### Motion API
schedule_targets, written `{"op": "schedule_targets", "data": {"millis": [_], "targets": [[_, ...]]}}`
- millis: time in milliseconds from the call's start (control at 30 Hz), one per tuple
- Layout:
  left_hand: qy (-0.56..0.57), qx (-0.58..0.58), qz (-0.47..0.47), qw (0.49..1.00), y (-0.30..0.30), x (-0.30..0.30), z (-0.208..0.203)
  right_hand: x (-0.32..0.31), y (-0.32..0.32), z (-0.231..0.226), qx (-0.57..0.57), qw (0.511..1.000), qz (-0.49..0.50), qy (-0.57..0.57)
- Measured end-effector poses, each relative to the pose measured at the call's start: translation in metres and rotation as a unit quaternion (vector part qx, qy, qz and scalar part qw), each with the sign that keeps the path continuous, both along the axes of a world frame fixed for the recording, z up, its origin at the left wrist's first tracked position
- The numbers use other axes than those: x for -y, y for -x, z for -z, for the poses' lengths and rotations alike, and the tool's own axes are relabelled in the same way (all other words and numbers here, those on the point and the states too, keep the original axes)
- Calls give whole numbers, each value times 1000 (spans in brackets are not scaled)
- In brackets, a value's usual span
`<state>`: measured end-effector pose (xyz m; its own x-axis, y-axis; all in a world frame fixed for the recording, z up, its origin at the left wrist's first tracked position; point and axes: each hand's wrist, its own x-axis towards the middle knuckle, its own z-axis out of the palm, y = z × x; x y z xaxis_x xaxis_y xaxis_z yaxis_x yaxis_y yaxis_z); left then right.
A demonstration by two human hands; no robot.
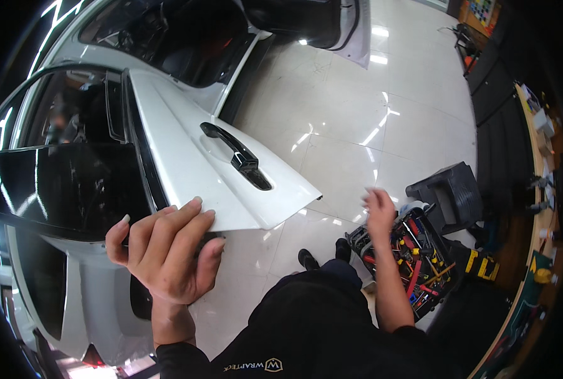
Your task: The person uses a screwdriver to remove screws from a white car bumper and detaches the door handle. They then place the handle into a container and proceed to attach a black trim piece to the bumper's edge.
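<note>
My left hand (171, 252) is at the rear edge of an open white car door (187, 170), fingers spread and fingertips lying on the painted panel near its corner. The thumb stands apart beside the edge. A glossy black door handle (234, 148) crosses the panel, with a dark recess at its near end. My right hand (379, 211) hangs in the air on the right, slightly blurred, its fingers loosely bent and somewhat apart with nothing visible in them. Below that arm sits a black tool box (442, 252) full of red- and yellow-handled tools.
A dark plastic step stool (445, 192) stands beyond the tool box. Along the right runs a workbench (527, 139) with black cabinets. Another open car door (354, 31) juts out at the top. The floor (332, 126) is pale glossy tile.
</note>
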<state>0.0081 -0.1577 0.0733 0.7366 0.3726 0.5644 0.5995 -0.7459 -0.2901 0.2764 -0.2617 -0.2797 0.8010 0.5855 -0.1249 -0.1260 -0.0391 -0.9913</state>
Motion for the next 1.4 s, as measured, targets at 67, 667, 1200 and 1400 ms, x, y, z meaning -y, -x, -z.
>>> {"op": "schedule_targets", "data": {"millis": [67, 667, 1200, 1400], "targets": [[-7, 22, -8, 1000, 10, 2, 2, -69, 37, -81, -32, 984, -138, -109], [-84, 38, -3, 996, 41, -7, 15, -208, 104, -227, 231, 824, -507, 107], [-100, -8, 17, 995, 50, -10, 13, -207, 113, -214, 203, 851, -477, 81], [-73, -10, 8, 997, 46, -7, 11, -213, 107, -206, 210, 854, -473, 58]]}}
